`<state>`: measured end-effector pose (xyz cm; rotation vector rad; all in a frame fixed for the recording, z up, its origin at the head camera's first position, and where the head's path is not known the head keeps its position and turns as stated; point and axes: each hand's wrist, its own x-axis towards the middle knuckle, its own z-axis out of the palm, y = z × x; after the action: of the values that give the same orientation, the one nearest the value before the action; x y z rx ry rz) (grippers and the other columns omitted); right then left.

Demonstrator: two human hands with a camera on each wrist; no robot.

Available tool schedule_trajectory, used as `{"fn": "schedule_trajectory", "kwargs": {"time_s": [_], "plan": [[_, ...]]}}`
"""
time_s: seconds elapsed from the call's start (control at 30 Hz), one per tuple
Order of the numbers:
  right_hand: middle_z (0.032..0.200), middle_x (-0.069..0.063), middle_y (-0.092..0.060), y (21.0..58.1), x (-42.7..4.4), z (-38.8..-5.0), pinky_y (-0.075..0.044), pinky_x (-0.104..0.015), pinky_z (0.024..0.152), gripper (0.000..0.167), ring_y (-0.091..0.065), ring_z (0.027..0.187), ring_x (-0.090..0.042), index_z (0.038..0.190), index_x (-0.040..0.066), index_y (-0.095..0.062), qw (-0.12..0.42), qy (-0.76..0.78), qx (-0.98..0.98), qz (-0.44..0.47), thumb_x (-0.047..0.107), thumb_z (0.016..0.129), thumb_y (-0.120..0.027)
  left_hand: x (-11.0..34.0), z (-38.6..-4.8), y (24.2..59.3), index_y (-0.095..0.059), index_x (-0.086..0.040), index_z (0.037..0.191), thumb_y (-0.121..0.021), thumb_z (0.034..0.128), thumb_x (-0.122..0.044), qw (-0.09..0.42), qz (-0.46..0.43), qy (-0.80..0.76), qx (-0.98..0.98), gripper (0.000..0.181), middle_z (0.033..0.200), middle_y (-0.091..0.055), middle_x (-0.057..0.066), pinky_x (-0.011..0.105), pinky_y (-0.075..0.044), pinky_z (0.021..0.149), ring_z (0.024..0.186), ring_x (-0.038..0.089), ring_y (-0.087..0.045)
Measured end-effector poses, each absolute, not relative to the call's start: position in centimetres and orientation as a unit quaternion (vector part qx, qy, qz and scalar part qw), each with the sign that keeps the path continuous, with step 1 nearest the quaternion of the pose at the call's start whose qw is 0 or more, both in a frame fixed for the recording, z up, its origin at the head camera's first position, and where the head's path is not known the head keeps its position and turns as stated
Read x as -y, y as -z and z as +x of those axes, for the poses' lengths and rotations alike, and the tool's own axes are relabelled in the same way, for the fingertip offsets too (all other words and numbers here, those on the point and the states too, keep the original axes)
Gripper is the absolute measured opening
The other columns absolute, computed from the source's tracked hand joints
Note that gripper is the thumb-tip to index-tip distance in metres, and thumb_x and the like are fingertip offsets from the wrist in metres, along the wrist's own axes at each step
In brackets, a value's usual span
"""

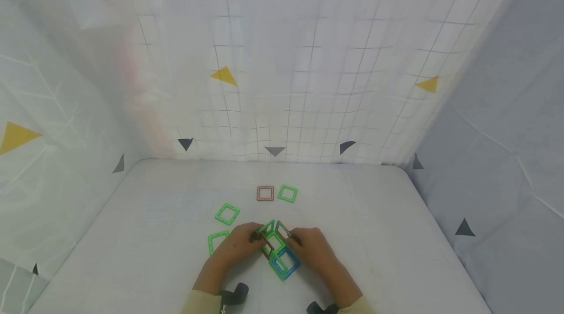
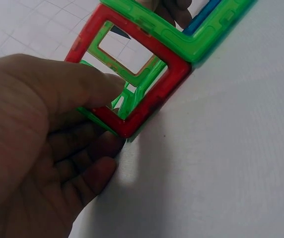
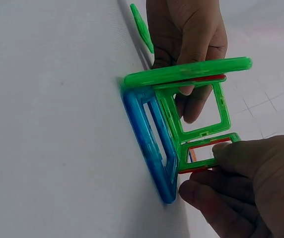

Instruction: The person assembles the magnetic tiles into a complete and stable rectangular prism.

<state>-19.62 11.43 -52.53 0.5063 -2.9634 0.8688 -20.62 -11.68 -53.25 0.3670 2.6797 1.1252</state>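
Several magnetic square frames are joined in the middle, with a blue square (image 1: 292, 269) lying flat at the near side and a green one (image 3: 186, 72) standing beside it. My left hand (image 1: 240, 245) pinches the upright squares on the left side; in the left wrist view its thumb lies across a red square (image 2: 178, 72), with fingers behind. My right hand (image 1: 314, 249) pinches an upright green square (image 3: 235, 137) with red along its edge, thumb on the inner side in the right wrist view. A flat green square forms the base between the walls.
Beyond the hands lie a loose red square (image 1: 265, 200) and a green square (image 1: 288, 200). To the left are another green square (image 1: 219, 217) and one (image 1: 210, 244) partly covered by my left hand. A white sheet with a grid hangs behind.
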Motion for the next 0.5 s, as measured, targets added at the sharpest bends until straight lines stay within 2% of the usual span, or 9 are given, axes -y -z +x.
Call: {"fn": "schedule_trajectory", "kwargs": {"time_s": [0.23, 0.5], "plan": [[0.078, 0.013, -0.071, 52.48, -11.42, -19.49, -0.053, -0.02, 0.063, 0.015, -0.058, 0.066, 0.003, 0.099, 0.016, -0.076, 0.011, -0.288, 0.941, 0.178, 0.027, 0.092, -0.071, 11.68, -20.55, 53.22, -0.068, -0.02, 0.124, -0.071, 0.0897, -0.036, 0.104, 0.128, -0.383, -0.909, 0.038, 0.119, -0.069, -0.003, 0.05, -0.05, 0.102, 0.119, 0.025, -0.062], [0.091, 0.009, -0.075, 52.86, -11.73, -19.85, -0.057, -0.025, 0.071, 0.022, -0.064, 0.079, -0.001, 0.106, 0.016, -0.075, -0.009, -0.279, 0.943, 0.18, 0.031, 0.09, -0.072, 11.69, -20.6, 53.27, -0.068, -0.02, 0.123, -0.071, 0.0895, -0.036, 0.104, 0.129, -0.385, -0.908, 0.038, 0.12, -0.069, -0.003, 0.05, -0.05, 0.102, 0.119, 0.025, -0.062]]}}
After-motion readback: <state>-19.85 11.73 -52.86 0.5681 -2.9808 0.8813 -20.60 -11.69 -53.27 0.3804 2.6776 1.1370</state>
